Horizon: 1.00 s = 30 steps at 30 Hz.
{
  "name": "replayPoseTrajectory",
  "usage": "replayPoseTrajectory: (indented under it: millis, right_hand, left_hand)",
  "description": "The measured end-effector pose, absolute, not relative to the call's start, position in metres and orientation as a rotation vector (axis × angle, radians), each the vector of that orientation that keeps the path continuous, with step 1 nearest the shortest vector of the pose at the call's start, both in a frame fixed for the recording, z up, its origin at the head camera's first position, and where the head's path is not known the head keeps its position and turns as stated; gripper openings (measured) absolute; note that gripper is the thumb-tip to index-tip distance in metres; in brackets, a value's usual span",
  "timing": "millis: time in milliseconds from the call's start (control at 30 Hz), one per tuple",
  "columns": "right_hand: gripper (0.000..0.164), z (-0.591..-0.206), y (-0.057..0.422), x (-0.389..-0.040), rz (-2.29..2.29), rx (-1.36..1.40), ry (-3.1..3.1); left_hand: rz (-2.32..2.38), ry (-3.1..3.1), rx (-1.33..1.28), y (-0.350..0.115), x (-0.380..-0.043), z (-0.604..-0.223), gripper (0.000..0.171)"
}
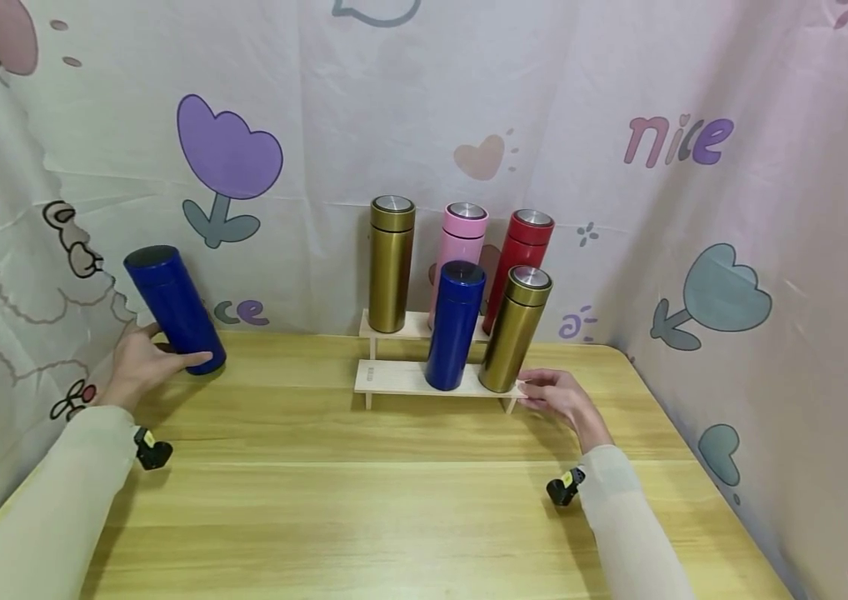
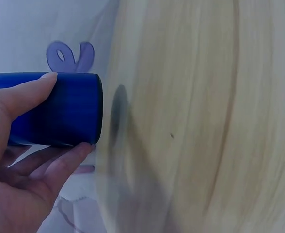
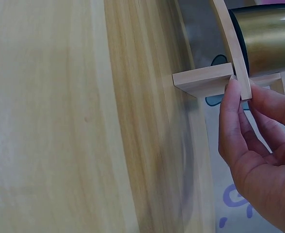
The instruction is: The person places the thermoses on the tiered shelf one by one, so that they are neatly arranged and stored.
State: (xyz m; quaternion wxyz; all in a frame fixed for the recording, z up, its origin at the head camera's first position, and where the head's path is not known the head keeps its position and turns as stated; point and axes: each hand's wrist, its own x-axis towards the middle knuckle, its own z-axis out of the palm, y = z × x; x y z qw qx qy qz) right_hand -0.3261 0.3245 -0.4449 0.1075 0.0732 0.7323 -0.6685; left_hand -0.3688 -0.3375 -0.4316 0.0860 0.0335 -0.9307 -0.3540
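Note:
At the table's far left, my left hand grips a blue thermos bottle near its base. In the left wrist view that bottle shows a gap between its bottom and the tabletop, with a shadow beside it. My right hand pinches the right end of the two-tier wooden stand's lower shelf; thumb and fingers clasp the board edge in the right wrist view. On the lower shelf stand another blue bottle and a gold bottle, close to my right hand.
The upper shelf carries a second gold bottle, a pink bottle and a red bottle. A printed curtain hangs behind and along both sides of the wooden table.

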Motion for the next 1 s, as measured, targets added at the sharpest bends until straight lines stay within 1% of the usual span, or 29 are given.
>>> replayPoseTrajectory:
  millis: [200, 667, 867, 1000]
  right_hand:
    - [0.049, -0.445, 0.326, -0.327, -1.946, 0.217, 2.176]
    - [0.050, -0.446, 0.329, -0.328, -1.950, 0.176, 2.170]
    - [0.051, -0.447, 0.328, -0.327, -1.941, 0.174, 2.171]
    - [0.051, -0.447, 0.329, -0.325, -1.943, 0.168, 2.168]
  left_hand:
    - [-1.168, -2.768, 0.015, -0.324, -0.368, -0.423, 0.112]
    - [-1.248, -2.743, -0.283, -0.275, -0.363, -0.399, 0.094]
    - [-1.292, -2.728, -0.381, -0.254, -0.361, -0.393, 0.093]
    - [-1.303, -2.715, -0.449, -0.244, -0.360, -0.392, 0.089]
